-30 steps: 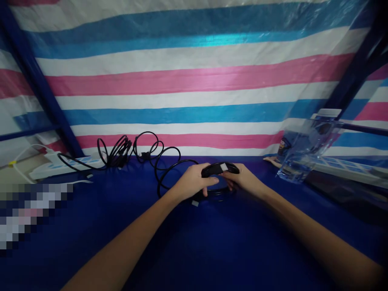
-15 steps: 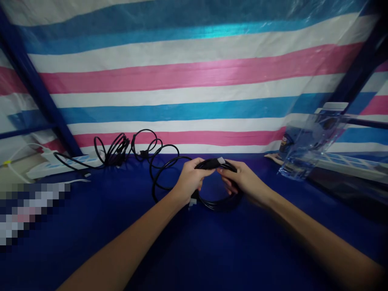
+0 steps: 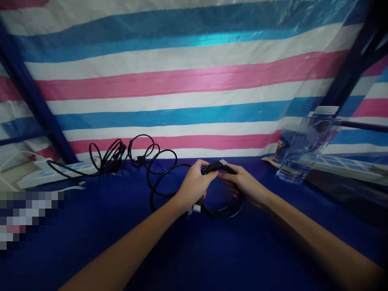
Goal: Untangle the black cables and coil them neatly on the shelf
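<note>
A black cable (image 3: 224,214) is wound into a round coil between my hands, above the blue tabletop (image 3: 194,254). My left hand (image 3: 195,182) is closed around the coil's left side. At the top of the coil my right hand (image 3: 241,182) pinches the cable with thumb and fingers; its lower fingers are blurred. A plug with a light cover (image 3: 222,162) sticks out between the two hands. Another light-tipped connector (image 3: 197,208) hangs below my left hand. To the left of my left hand, loose black cable loops (image 3: 162,180) lie on the table.
More black cable (image 3: 113,155) is bunched at the back left by a white power strip (image 3: 60,173). On the right stand a clear plastic container (image 3: 295,165) and another power strip (image 3: 342,167). Striped sheeting (image 3: 182,76) hangs behind the table.
The camera view has shifted slightly, so the background sits a little lower and further left. Both hands keep hold of the coil, which looks slightly lower and blurred at its lower right.
</note>
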Motion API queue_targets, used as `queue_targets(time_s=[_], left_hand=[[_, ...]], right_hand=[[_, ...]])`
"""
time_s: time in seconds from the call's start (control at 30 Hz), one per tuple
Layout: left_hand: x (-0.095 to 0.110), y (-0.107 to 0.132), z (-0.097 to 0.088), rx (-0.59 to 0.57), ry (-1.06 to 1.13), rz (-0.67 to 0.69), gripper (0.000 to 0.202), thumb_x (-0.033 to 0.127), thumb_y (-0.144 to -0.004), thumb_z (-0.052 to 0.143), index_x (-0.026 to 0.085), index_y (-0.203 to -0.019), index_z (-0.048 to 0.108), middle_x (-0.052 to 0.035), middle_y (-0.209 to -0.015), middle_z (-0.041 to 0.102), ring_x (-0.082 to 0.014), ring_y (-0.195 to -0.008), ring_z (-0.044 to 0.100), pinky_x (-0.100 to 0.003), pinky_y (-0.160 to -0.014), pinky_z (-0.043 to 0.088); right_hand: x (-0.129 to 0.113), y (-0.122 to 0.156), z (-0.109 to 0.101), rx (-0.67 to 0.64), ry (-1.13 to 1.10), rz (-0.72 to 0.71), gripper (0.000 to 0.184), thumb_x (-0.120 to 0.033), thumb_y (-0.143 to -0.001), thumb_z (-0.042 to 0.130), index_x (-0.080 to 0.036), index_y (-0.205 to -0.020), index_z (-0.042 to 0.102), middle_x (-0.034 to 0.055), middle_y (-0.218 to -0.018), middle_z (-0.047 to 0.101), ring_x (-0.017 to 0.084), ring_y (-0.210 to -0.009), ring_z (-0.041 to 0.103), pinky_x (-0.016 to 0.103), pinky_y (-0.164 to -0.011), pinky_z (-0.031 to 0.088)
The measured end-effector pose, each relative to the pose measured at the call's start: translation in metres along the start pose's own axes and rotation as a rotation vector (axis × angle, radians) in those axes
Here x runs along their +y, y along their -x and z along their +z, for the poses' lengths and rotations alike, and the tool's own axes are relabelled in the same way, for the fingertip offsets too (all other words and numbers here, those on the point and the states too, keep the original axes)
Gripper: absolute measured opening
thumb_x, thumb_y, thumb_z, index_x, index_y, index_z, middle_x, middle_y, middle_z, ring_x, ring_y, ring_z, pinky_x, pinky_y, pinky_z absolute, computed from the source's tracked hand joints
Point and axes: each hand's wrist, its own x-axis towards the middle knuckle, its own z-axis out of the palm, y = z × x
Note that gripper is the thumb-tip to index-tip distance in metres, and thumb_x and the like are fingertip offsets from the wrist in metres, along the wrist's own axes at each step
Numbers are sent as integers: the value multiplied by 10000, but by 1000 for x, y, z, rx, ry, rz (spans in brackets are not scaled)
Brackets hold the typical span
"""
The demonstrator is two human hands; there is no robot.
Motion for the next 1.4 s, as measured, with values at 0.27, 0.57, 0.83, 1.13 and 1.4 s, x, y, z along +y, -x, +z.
queue_targets(time_s=[0.27,0.57,0.83,1.13,1.4], left_hand=[[47,-138,39,-206,-576,-112,266,247,-831,565,123,-1065,545,-35,-783,610,-142,-651,592,-289,-601,488],[10,-228,86,-371,-861,-152,320,315,-857,549,149,-1131,538,-91,-1127,560,-209,-978,567,-412,-821,487],[15,-228,65,-461,-847,37,336,341,-855,547,149,-1131,543,-95,-1155,552,-213,-993,561,-425,-833,480],[79,-157,33,70,-778,434,317,156,-866,340,154,-1056,594,-88,-1117,603,-228,-1042,529,-367,-859,392],[124,-59,-11,187,-778,732,316,144,-809,352,164,-904,653,-49,-864,663,-184,-849,600,-309,-744,422]], right_hand=[[21,-23,-64,303,219,22,540,-243,-748,479,-159,-1269,360,-27,-623,475,117,-498,488,260,-490,453],[68,-51,-91,584,879,54,500,-228,-763,485,-86,-1242,461,214,-1172,481,355,-1110,447,472,-923,328],[72,-55,-96,607,975,36,439,-341,-898,312,-99,-1191,531,206,-1126,540,312,-1068,501,427,-881,370],[69,-58,-99,599,941,-75,390,-305,-910,322,-105,-1152,554,164,-1132,559,243,-1133,479,357,-935,355],[67,-57,-92,672,957,-138,350,-277,-872,387,-114,-1097,600,171,-1124,561,262,-1112,492,377,-946,351]])
